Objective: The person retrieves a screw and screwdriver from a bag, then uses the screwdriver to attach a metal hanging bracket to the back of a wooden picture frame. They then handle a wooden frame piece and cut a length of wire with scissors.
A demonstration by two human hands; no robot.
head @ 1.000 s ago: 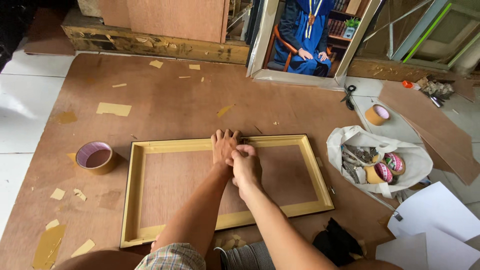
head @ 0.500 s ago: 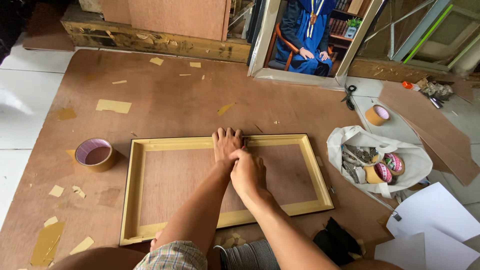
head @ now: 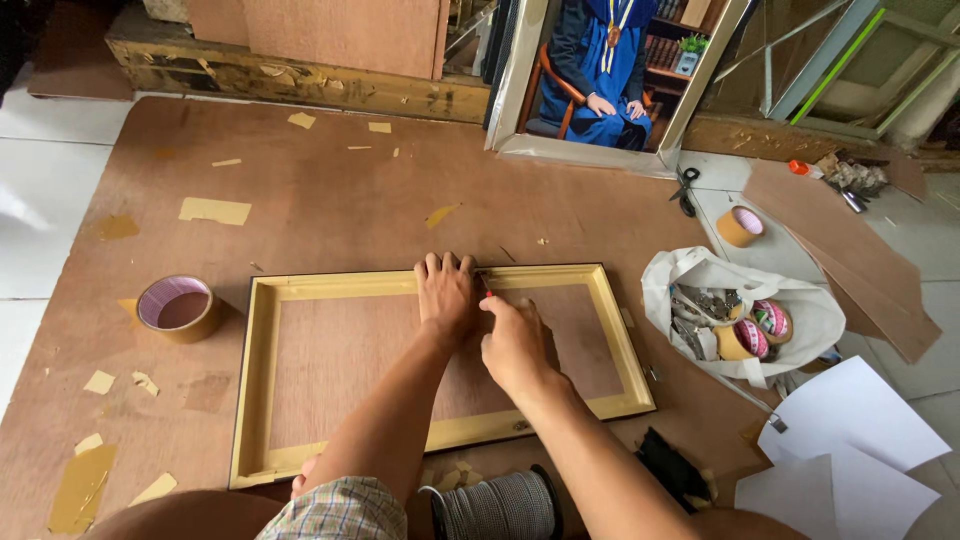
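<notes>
Frame: a yellow wooden picture frame (head: pixel 270 370) lies flat, back side up, on a brown board (head: pixel 330 190) spread over the floor; its opening shows bare board.
Left hand: the left hand (head: pixel 446 292) lies palm down on the frame's far rail, fingers (head: pixel 432 266) spread flat over the outer edge, gripping nothing.
Right hand: the right hand (head: pixel 515 345) sits just beside the left, inside the opening, fingers pinched together at the rail; whether they hold anything cannot be told.
Edges: the frame's near rail lies close to the person's knees; a grey spool (head: pixel 497 505) stands just beside it.
Open room: bare board to the far side, dotted with tape scraps (head: pixel 214 210).
Left side: a roll of brown tape (head: pixel 178 308), apart from the frame.
Right side: a white bag (head: pixel 740 310) of tape rolls near the frame's right rail, white paper sheets (head: pixel 850 425) beyond.
</notes>
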